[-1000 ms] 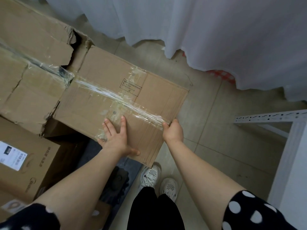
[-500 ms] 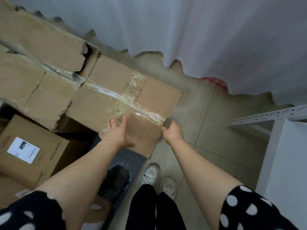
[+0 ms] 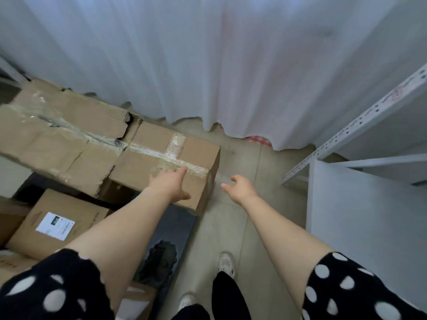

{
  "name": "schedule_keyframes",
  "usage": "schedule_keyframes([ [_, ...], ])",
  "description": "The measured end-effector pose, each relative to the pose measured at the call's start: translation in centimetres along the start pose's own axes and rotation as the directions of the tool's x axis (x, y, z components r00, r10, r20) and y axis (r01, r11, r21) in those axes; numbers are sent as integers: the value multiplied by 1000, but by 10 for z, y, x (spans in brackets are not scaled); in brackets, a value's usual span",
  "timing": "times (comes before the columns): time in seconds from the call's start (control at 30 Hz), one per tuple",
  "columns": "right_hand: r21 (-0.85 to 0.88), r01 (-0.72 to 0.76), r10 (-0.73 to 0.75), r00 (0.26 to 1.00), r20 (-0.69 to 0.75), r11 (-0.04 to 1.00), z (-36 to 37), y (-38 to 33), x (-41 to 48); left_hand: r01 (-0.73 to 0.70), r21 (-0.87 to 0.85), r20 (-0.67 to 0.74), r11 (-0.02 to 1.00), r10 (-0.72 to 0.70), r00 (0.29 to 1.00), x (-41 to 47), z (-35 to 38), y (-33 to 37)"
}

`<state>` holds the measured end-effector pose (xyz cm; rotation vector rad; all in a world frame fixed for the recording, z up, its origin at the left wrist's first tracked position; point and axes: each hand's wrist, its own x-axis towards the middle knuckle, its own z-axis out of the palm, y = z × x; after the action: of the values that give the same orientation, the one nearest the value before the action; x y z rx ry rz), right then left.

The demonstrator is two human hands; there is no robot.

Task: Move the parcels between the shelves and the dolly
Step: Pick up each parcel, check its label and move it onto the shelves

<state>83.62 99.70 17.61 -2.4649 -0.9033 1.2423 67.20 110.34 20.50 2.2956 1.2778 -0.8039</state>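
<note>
Taped parcel (image 3: 166, 167) lies at ten o'clock from the person's feet and seems to sit on the far end of the dark dolly (image 3: 178, 225). The left hand (image 3: 171, 185) rests flat on its top with fingers stretched out, gripping nothing. The right hand (image 3: 240, 188) hangs just beside the parcel's right face, apart from it, its fingers loosely curled and empty. I judge this to be the handling step at the dolly, either seating the parcel or about to take it up. A lift would call for the right hand to close on the near right corner and the left to slide to the opposite side. A torn carton (image 3: 62, 135) presses against the parcel at nine o'clock, and a labelled box (image 3: 55, 225) at seven o'clock crowds that side. The white shelf unit (image 3: 360, 204) stands at three o'clock, with a curtain (image 3: 208, 65) at twelve.
</note>
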Motion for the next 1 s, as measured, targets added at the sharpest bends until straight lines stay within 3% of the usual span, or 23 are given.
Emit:
schedule_keyframes([
  [0.2,-32,15,-18,995,-103,999,-1,20,-99,-180,136,-79,974,191,978,-77,8,17],
  [0.4,-170,-20,-3,991,-133,985,37,47,-216,-319,165,30,933,318,948,-169,47,19],
  [0.53,-161,-19,-2,992,-128,987,58,68,-278,-378,161,12,912,381,925,-219,68,25],
  [0.77,-145,-10,-15,985,-172,989,99,115,-374,-397,171,-29,902,408,913,-314,126,29],
  [1.0,-69,-52,39,983,-177,996,165,169,-480,-399,229,29,888,403,915,-416,218,25],
])
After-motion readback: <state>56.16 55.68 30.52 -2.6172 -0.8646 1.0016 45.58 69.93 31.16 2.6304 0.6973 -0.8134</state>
